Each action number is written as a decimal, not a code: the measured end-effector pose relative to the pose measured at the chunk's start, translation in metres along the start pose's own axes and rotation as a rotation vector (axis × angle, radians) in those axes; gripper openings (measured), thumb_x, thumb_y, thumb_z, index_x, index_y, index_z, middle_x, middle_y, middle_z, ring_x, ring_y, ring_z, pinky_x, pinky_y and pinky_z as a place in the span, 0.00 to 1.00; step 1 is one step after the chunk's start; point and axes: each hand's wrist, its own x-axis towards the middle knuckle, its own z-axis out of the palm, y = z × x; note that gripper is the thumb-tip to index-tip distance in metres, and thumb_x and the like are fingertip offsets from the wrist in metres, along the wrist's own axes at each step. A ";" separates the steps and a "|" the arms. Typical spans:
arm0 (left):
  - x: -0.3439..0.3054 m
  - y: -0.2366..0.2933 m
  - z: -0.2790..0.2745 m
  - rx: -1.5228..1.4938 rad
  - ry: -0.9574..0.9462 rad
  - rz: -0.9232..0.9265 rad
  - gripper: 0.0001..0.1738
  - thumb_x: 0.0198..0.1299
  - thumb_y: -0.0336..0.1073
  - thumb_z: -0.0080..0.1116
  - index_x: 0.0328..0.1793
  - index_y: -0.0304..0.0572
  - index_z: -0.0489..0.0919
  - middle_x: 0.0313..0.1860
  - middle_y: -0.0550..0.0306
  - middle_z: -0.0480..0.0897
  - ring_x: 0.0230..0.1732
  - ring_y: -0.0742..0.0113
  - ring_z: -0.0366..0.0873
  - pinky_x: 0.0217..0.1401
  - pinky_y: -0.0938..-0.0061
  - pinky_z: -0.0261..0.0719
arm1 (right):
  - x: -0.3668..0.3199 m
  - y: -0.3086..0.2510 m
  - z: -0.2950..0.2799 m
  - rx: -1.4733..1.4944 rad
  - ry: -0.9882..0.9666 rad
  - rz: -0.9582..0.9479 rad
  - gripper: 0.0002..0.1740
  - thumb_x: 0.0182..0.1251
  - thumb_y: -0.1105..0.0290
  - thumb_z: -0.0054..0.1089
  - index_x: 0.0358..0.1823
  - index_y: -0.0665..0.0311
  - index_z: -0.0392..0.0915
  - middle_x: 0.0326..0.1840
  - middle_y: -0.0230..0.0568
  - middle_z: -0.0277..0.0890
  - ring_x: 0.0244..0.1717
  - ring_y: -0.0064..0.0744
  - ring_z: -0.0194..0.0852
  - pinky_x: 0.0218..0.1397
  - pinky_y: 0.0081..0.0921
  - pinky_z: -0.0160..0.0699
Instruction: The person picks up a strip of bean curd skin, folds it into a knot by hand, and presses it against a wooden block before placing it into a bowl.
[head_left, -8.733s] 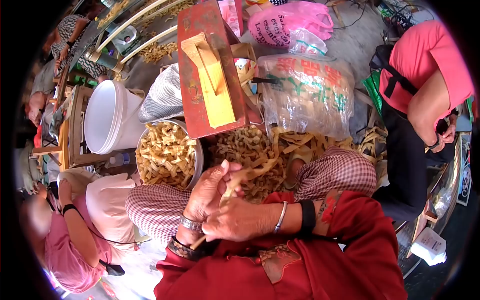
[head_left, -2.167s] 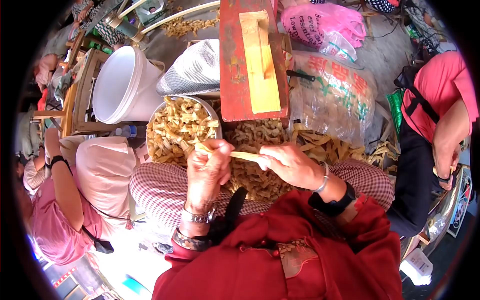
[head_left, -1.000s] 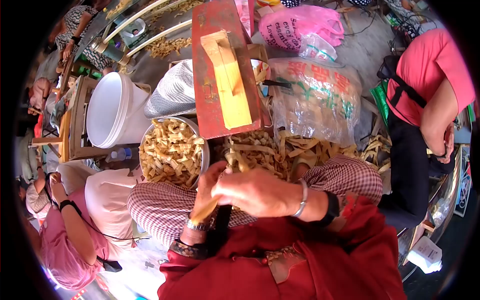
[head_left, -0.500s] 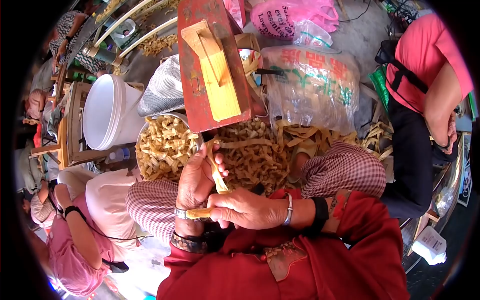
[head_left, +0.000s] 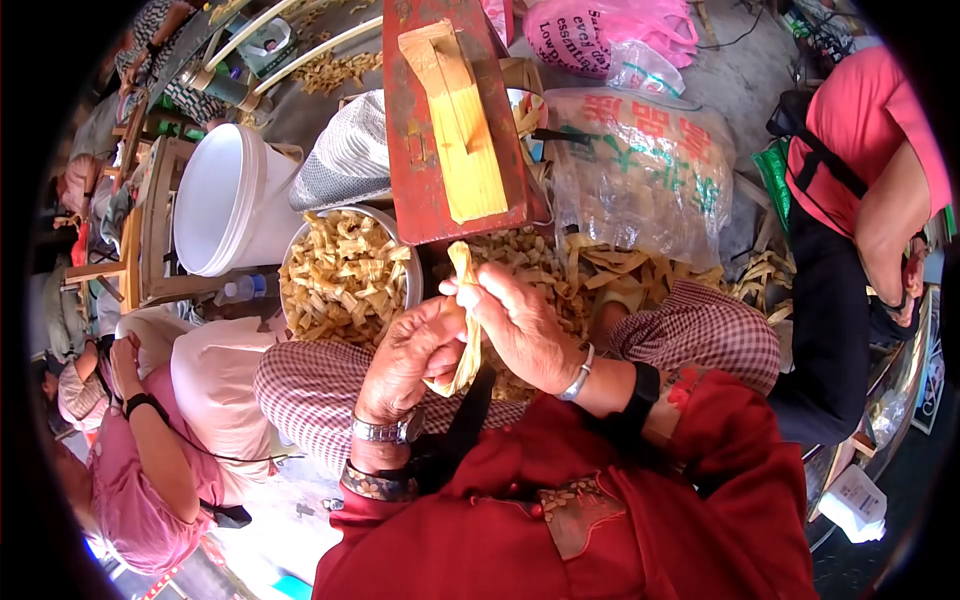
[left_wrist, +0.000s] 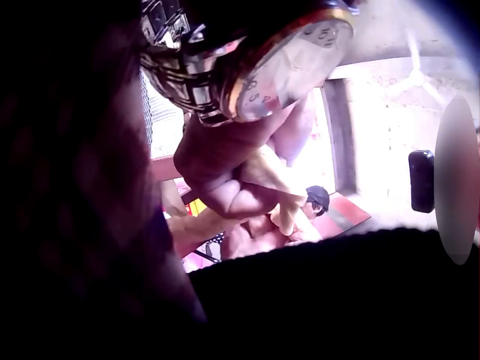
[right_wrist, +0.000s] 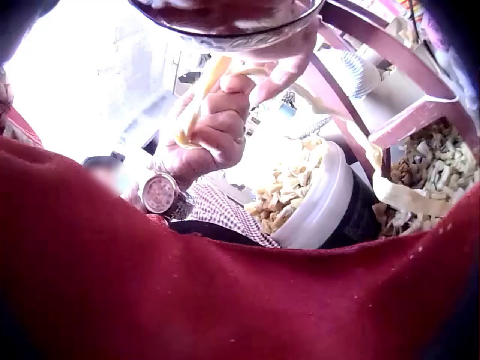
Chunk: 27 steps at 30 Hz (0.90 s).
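Both hands meet above the lap, around a pale yellow strip (head_left: 463,262) that stands up between them in the head view. The left hand (head_left: 405,362) curls its fingers round the strip's lower part. From the other side the right hand (head_left: 522,330) pinches it higher up with thumb and fingers. In the right wrist view the folded strip (right_wrist: 193,112) hangs beside the curled left hand (right_wrist: 214,135), and a long pale tail (right_wrist: 409,199) trails off to the right. The left wrist view shows the strip (left_wrist: 274,176) between fingers, partly hidden.
A bowl of knotted yellow pieces (head_left: 345,285) sits left of the hands. Beyond them stands a red bench (head_left: 410,150) bearing a wooden block (head_left: 462,130). A white bucket (head_left: 215,200), a clear bag (head_left: 645,180) and seated people are around; loose strips (head_left: 640,268) lie past the knees.
The right hand has moved up and forward from the left wrist and now pinches the strip beside the left fingers. The strip, earlier bent down toward the left wrist, now stands upright between the hands.
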 end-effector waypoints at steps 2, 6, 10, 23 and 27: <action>-0.003 -0.006 -0.002 0.077 -0.003 0.088 0.08 0.66 0.35 0.52 0.37 0.39 0.74 0.15 0.71 0.64 0.14 0.83 0.55 0.16 0.84 0.55 | 0.001 -0.007 0.001 0.134 -0.043 0.153 0.11 0.72 0.67 0.44 0.40 0.70 0.70 0.29 0.35 0.71 0.30 0.20 0.72 0.31 0.19 0.73; -0.008 0.001 -0.003 0.765 0.234 0.520 0.01 0.58 0.26 0.59 0.35 0.37 0.78 0.24 0.61 0.75 0.22 0.74 0.70 0.21 0.82 0.67 | 0.005 -0.025 -0.009 0.212 -0.234 0.338 0.14 0.71 0.64 0.44 0.39 0.69 0.70 0.26 0.33 0.69 0.27 0.19 0.70 0.26 0.20 0.70; -0.013 0.005 0.011 1.250 0.407 0.922 0.08 0.49 0.25 0.65 0.34 0.38 0.77 0.44 0.51 0.79 0.36 0.54 0.80 0.31 0.69 0.78 | 0.010 0.013 -0.007 -0.026 -0.342 -0.116 0.13 0.68 0.65 0.44 0.37 0.70 0.70 0.26 0.37 0.69 0.23 0.23 0.69 0.23 0.22 0.68; -0.014 -0.006 0.011 -0.170 -0.060 0.435 0.19 0.61 0.30 0.60 0.57 0.36 0.71 0.41 0.59 0.81 0.35 0.78 0.77 0.35 0.85 0.75 | 0.018 -0.030 -0.030 0.017 -0.381 -0.215 0.16 0.72 0.60 0.48 0.38 0.67 0.71 0.29 0.46 0.70 0.33 0.48 0.72 0.36 0.33 0.69; -0.016 -0.010 0.010 0.171 0.062 0.414 0.23 0.60 0.30 0.60 0.62 0.36 0.71 0.47 0.58 0.79 0.42 0.74 0.77 0.45 0.82 0.76 | 0.016 -0.022 -0.032 0.009 -0.338 -0.142 0.16 0.72 0.60 0.48 0.38 0.69 0.70 0.28 0.48 0.67 0.29 0.47 0.65 0.35 0.34 0.67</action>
